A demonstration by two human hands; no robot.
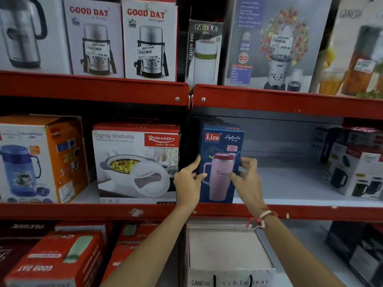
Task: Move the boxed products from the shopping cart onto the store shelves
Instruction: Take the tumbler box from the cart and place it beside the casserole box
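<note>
A person's two bare hands grip a blue Liza Hydrate Pro box [222,146] standing upright at the left end of the middle shelf [290,212], its base at the shelf's red front lip. The left hand [187,181] clasps the box's left edge, thumb across the printed front and fingers tucked round the side; the right hand [247,179] clasps the right edge in the same way, thumb on the picture of a pink tumbler. The hands are set apart by the width of the box and both are closed on it. A red-and-white thread band [263,218] circles the right wrist.

Just beside the box to the left, across the dark gap where two shelf bays meet, stands a white Sigma Marbella casserole box [134,162], and further left an orange-sided flask box [41,160]. To the right the grey shelf floor lies bare up to a stack of mug-set boxes [356,168] (their print too blurred to read).

Above, two Good Day flask boxes [122,38] with price stickers, a slim Fable Caddy 300 box [204,52] and a blender box [275,44] line the upper shelf. Below, red Good Day boxes [56,257] lie on their sides next to a pale Ganesh carton [228,253]
</note>
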